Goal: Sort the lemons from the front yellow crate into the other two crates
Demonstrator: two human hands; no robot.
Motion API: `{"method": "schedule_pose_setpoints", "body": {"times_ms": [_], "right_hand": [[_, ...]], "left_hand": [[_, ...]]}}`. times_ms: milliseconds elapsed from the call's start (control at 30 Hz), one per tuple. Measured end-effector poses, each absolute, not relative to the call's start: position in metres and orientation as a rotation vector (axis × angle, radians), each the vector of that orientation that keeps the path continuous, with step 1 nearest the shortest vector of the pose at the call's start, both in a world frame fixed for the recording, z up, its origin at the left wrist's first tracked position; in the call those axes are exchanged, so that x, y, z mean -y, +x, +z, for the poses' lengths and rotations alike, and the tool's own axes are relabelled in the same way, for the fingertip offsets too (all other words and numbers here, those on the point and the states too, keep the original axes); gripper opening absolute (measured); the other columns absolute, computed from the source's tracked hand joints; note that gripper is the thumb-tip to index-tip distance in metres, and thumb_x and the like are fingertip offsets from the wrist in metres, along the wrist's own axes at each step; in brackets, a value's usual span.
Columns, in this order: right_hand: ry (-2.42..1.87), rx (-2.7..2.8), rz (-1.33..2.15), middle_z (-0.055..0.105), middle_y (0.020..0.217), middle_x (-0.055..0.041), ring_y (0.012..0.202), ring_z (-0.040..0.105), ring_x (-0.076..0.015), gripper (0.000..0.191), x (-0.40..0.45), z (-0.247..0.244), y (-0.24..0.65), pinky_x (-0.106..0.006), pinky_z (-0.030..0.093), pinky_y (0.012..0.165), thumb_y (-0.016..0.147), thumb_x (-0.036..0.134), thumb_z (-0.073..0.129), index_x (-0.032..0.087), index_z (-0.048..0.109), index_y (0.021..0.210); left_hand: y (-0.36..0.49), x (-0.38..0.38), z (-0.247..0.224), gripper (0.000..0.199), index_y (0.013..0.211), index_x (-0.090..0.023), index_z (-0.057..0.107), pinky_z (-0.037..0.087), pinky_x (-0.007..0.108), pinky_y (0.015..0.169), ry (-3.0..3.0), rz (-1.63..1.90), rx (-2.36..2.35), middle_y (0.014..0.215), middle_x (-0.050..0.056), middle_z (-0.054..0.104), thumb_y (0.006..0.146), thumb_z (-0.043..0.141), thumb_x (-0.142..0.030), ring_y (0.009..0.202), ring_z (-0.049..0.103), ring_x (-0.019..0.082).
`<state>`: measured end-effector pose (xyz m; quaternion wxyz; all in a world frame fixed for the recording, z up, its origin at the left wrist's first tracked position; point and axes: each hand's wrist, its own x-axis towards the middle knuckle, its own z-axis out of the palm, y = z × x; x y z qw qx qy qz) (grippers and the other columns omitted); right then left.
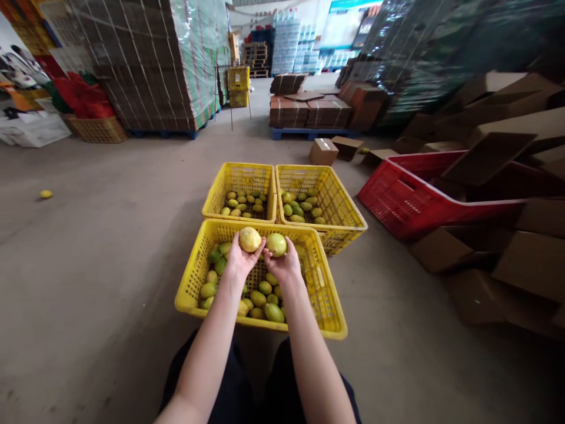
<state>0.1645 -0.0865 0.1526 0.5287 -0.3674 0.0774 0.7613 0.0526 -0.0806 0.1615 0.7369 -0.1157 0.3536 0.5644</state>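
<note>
My left hand [241, 257] holds a pale yellow lemon [250, 239] in its curled fingers. Close beside it, my right hand [283, 263] grips a greener lemon [276, 245]. Both hands are raised over the near yellow crate [332, 321], where several green and yellow lemons [258, 298] lie on the slotted bottom. My forearms hide part of that fruit. Behind it stand a left yellow crate [212, 199] and a right yellow crate [348, 209], each with a layer of lemons inside.
A red crate [388, 197] stands at the right, amid loose cardboard boxes [529, 265]. One stray lemon [46, 194] lies on the floor at the left. Flattened cartons [304, 112] sit on a blue pallet ahead, and a tall wrapped stack [141, 65] rises at the left.
</note>
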Motion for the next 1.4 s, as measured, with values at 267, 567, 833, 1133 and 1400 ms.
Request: {"method": "schedule_pose_setpoints", "body": {"times_ms": [267, 567, 833, 1133, 1400], "right_hand": [[-0.798, -0.395, 1.81, 0.062, 0.074, -0.0046, 0.054, 0.056, -0.0121, 0.029, 0.088, 0.15, 0.162, -0.016, 0.05, 0.037, 0.098, 0.043, 0.042, 0.018, 0.056, 0.1], [-0.631, -0.225, 1.822, 0.069, 0.078, -0.0102, 0.06, 0.064, -0.0156, 0.038, 0.091, 0.157, 0.167, -0.022, 0.057, 0.047, 0.094, 0.045, 0.048, 0.011, 0.061, 0.106], [-0.598, 0.078, 1.742, 0.073, 0.073, -0.0063, 0.053, 0.066, -0.0178, 0.031, 0.092, 0.161, 0.177, -0.023, 0.049, 0.037, 0.087, 0.046, 0.057, 0.016, 0.065, 0.091], [-0.628, 0.245, 1.677, 0.068, 0.069, -0.0059, 0.052, 0.065, -0.0173, 0.026, 0.096, 0.167, 0.172, -0.022, 0.043, 0.033, 0.086, 0.038, 0.055, 0.016, 0.065, 0.08], [-0.695, 0.055, 1.686, 0.072, 0.068, -0.0057, 0.055, 0.069, -0.0168, 0.029, 0.1, 0.171, 0.169, -0.021, 0.054, 0.043, 0.095, 0.041, 0.05, 0.015, 0.063, 0.09]], "left_hand": [[0.051, 0.078, 0.16, 0.045, 0.129, -0.014, 0.055, 0.063, 0.032, 0.054, -0.365, 1.247, -0.739, 0.093, 0.013, 0.068, 0.1, 0.039, -0.045, 0.08, 0.07, 0.024], [0.05, 0.087, 0.171, 0.043, 0.112, -0.01, 0.065, 0.056, 0.02, 0.051, -0.034, 1.227, -0.678, 0.083, 0.013, 0.069, 0.097, 0.047, -0.046, 0.069, 0.069, 0.017], [0.051, 0.09, 0.176, 0.044, 0.085, -0.013, 0.071, 0.049, 0.025, 0.047, 0.3, 1.33, -0.722, 0.08, 0.011, 0.073, 0.093, 0.044, -0.048, 0.072, 0.071, 0.023], [0.049, 0.089, 0.179, 0.032, 0.088, -0.013, 0.072, 0.049, 0.024, 0.047, 0.23, 1.336, -0.727, 0.073, 0.01, 0.071, 0.092, 0.047, -0.033, 0.066, 0.069, 0.02], [0.046, 0.09, 0.183, 0.04, 0.108, -0.016, 0.068, 0.041, 0.018, 0.034, 0.121, 1.283, -0.822, 0.073, 0.005, 0.069, 0.092, 0.051, -0.048, 0.057, 0.067, 0.016]]}}
